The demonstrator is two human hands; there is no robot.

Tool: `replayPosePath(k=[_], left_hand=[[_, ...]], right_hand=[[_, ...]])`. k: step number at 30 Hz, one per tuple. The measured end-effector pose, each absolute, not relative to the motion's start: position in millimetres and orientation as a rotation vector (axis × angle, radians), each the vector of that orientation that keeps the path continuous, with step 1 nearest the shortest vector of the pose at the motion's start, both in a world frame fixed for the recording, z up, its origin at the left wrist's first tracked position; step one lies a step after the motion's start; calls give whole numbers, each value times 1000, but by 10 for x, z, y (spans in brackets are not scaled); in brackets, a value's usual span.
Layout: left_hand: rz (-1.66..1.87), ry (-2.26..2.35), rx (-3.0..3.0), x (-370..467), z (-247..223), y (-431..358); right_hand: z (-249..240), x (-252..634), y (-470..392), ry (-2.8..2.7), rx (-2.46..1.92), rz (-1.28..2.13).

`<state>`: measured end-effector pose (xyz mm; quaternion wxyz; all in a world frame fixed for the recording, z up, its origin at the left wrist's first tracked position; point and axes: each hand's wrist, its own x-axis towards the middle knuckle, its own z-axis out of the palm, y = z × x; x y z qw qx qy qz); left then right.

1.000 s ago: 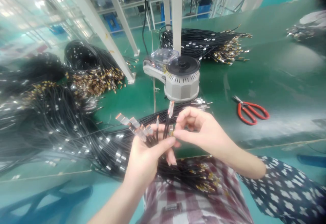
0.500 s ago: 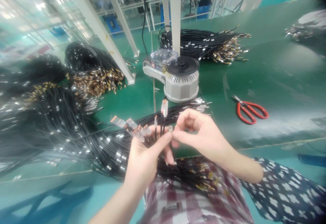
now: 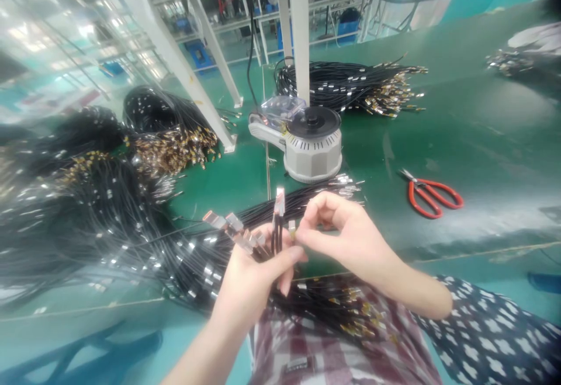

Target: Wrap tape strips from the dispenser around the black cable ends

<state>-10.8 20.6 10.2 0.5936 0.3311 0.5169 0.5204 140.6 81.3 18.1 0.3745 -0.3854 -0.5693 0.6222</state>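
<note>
Several black cables [image 3: 277, 236] with flat silver metal ends are gathered in my left hand [image 3: 254, 274], whose fingers close round them. Their ends fan out above that hand, some tipped with orange. My right hand [image 3: 346, 227] is closed in a pinch just to the right, its thumb and forefinger at a small silver and yellowish connector end [image 3: 292, 229]. What its other fingers hold, if anything, is hidden. Below both hands, a bundle of black cables [image 3: 324, 303] with gold and silver ends lies across my lap.
A grey round tape dispenser [image 3: 313, 154] with a black disc on top stands on the green table [image 3: 460, 139] ahead. Red-handled pliers [image 3: 433, 195] lie to the right. Cable heaps [image 3: 131, 215] cover the left; another cable bundle [image 3: 350, 84] lies behind. White posts [image 3: 300, 34] rise from the table.
Both hands sit slightly lower in the picture, as the whole view has shifted. The small connector end by my right fingertips now stands clearer of my left thumb.
</note>
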Motion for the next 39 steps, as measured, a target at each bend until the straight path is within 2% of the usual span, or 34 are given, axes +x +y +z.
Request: replayPosePath(k=[3,8,21,30,39], left_hand=[[1255,1233,708,-95,129,212],[1275,1231,681,-100,135,217],[1274,1242,658,-114,159,206],[1187,1126,662,-163,174,206],[1310,1239,686,-73,154,224]], right_hand=[[169,1416,827,-1495,-1001,1568],[78,1433,831,-1367,-930,1738],[48,1289,816,-1152,-877,1776],[82,1273,872,-973,-650,2039],[63,1225,774,-1040,-730,1756]])
